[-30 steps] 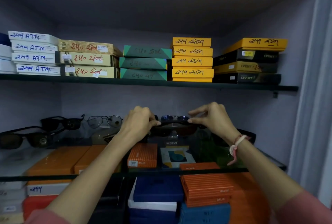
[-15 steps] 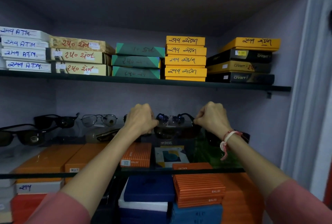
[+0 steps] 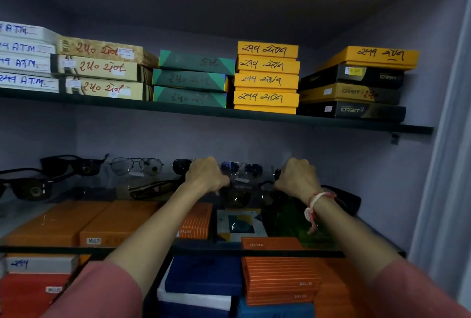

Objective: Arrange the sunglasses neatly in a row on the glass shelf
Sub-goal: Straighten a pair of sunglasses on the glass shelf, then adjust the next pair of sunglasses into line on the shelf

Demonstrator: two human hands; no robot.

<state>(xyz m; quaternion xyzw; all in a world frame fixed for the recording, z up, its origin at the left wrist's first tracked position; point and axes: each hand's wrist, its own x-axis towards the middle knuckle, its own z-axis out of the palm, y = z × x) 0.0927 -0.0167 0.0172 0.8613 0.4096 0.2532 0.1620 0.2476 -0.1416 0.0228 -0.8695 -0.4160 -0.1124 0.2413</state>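
A pair of sunglasses with bluish lenses [image 3: 242,169] stands at the back of the glass shelf [image 3: 216,251], held at both ends. My left hand [image 3: 205,175] grips its left end and my right hand [image 3: 297,175] its right end. Its reflection shows in the glass below. To the left along the back stand a clear-lensed aviator pair [image 3: 137,166] and a black pair [image 3: 74,164]. Another black pair [image 3: 28,186] sits at the far left, nearer the front. A dark pair [image 3: 153,189] lies low beside my left wrist.
A dark object [image 3: 344,199] lies on the shelf right of my right wrist. Above, an upper shelf [image 3: 229,113] carries stacks of white, beige, green, yellow and black boxes. Orange, blue and white boxes [image 3: 277,279] fill the space under the glass. A grey wall closes the right side.
Both hands have pushed the blue-lensed pair farther back on the shelf and closed into fists at its ends. The camera view has shifted slightly right.
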